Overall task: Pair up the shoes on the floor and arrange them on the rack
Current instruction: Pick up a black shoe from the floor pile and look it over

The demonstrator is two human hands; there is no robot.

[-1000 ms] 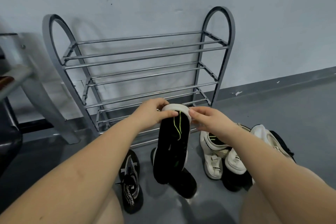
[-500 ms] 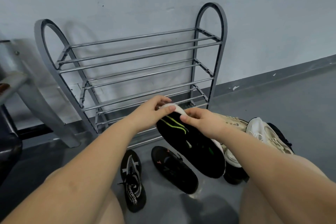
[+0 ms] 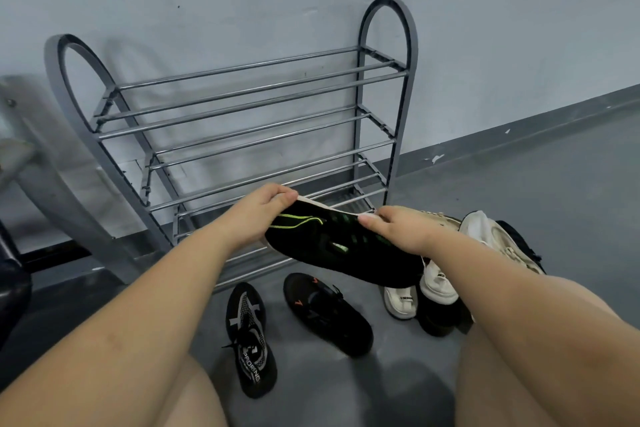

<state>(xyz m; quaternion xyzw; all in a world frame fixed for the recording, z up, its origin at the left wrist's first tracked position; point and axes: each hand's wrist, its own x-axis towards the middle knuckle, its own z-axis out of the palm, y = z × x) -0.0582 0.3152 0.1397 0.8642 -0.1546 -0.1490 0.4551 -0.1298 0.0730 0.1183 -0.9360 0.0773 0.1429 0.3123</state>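
The black shoe has swung from hanging upright to lying almost level, pinched at its rim by left hand and right hand just before the empty rack; other shoes wait below on the floor

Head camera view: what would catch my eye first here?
Two bare arms reach forward, the left hand and right hand pinching a black shoe with green stripes in mid-air. Behind it, a bare grey metal rack leans at the wall; more shoes, such as a black sneaker, lie below.
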